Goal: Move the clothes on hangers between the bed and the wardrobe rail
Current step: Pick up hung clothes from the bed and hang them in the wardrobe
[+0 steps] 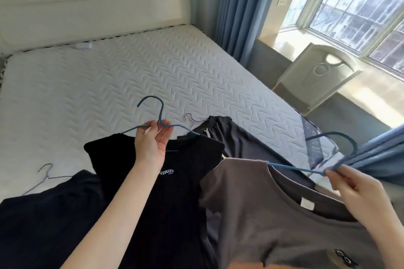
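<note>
The left hand (153, 140) pinched the blue wire hanger (160, 111) at the base of its hook, its grip clenched there so that the black printed T-shirt (175, 192) hung from it over the near edge of the white quilted bed (131, 76). The right hand (358, 194) grasped a second blue wire hanger (293, 168) the same way, carrying the brown-grey cotton T-shirt (273, 214) by the bed's right edge. Holding at the necks probably kept both hooks free for the rail, which was out of view. Along the near edge lay dark elastic-waisted shorts (229, 135) on a lilac hanger (190, 117) and another black garment (43, 214), likely awaiting their turn
</note>
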